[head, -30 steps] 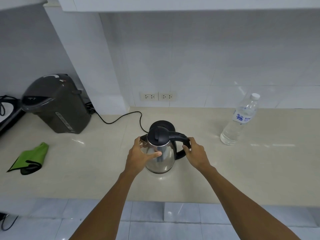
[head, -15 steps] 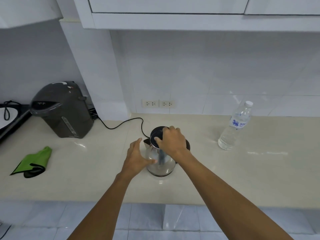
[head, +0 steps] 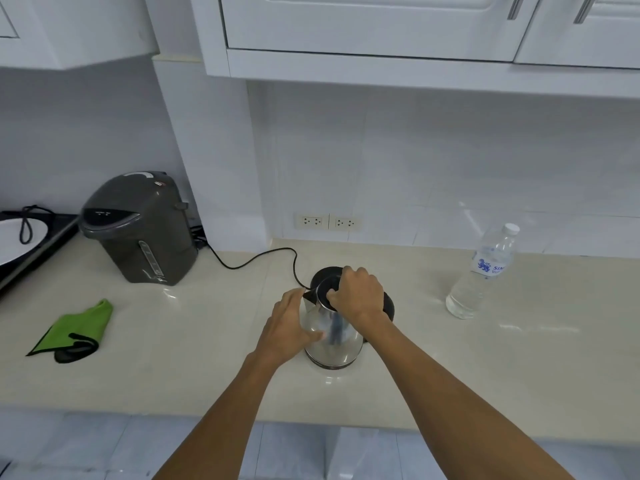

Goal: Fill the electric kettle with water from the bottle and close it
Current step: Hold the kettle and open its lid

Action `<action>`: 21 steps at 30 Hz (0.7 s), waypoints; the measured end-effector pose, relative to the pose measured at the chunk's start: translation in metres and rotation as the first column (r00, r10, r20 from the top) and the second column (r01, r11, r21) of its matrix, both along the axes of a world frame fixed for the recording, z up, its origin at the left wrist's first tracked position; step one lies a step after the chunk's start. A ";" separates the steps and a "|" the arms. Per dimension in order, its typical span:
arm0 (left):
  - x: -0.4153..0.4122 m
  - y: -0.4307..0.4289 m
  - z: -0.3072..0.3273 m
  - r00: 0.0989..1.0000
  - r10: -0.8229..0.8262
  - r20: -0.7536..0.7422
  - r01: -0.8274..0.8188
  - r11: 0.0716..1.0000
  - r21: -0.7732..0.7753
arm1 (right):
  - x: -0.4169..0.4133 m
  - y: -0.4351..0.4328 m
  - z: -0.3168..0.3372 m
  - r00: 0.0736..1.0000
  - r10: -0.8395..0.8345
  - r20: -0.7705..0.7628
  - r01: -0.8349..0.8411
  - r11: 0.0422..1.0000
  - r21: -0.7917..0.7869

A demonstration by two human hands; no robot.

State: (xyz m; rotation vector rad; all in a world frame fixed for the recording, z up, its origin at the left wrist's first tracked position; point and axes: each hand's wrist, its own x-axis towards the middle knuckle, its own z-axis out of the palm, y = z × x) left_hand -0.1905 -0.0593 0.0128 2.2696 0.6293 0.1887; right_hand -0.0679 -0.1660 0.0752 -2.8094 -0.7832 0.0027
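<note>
Desk (head: 485,368) carries everything, largest first: grey hot-water dispenser (head: 138,230) back left by the wall, kettle (head: 332,337) in the middle right in front of me, water bottle (head: 485,271) well apart to the right near the tiled wall, green cloth (head: 78,329) front left. Black cord (head: 256,259) runs from the back left to the kettle base.

What changed: a second ago my right hand (head: 358,294) was on the kettle handle, right side. Half a second ago it had gone up on top of the lid (head: 325,289). Now it sits there, fingers curled over the lid's rim, thumb side toward me. Can't tell if the lid has lifted at all; the hand covers most of it. Left hand (head: 289,327) hasn't really moved: fingers spread, palm against the steel wall on the left, bracing it.

My view has also tilted up since then, so more cabinet shows. Kettle, bottle and cloth are in the same spots.

Meaning for the task: I'd call this the lid-opening step, the very start. Bottle is upright, white cap on, untouched, so no water poured yet. Next move likely needs a firm pull on the lid with the left hand stopping the kettle tipping or sliding.
</note>
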 end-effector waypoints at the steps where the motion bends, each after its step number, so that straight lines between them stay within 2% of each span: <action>1: 0.002 0.001 0.000 1.000 -0.008 -0.004 0.008 1.000 0.005 | -0.001 0.001 -0.001 1.000 -0.004 0.006 0.004 1.000 0.004; 6: 0.006 0.000 -0.002 1.000 -0.015 -0.014 0.015 1.000 0.010 | -0.002 0.003 -0.005 0.999 -0.013 0.036 0.012 1.000 0.015; 15: 0.007 0.001 -0.004 0.999 -0.034 -0.007 0.034 0.999 -0.015 | 0.003 -0.002 0.009 0.998 -0.025 -0.056 0.027 0.999 0.042; 21: 0.007 0.013 -0.004 0.998 -0.059 -0.022 0.059 0.998 0.024 | 0.015 -0.013 0.016 0.985 -0.038 -0.168 0.070 0.980 0.186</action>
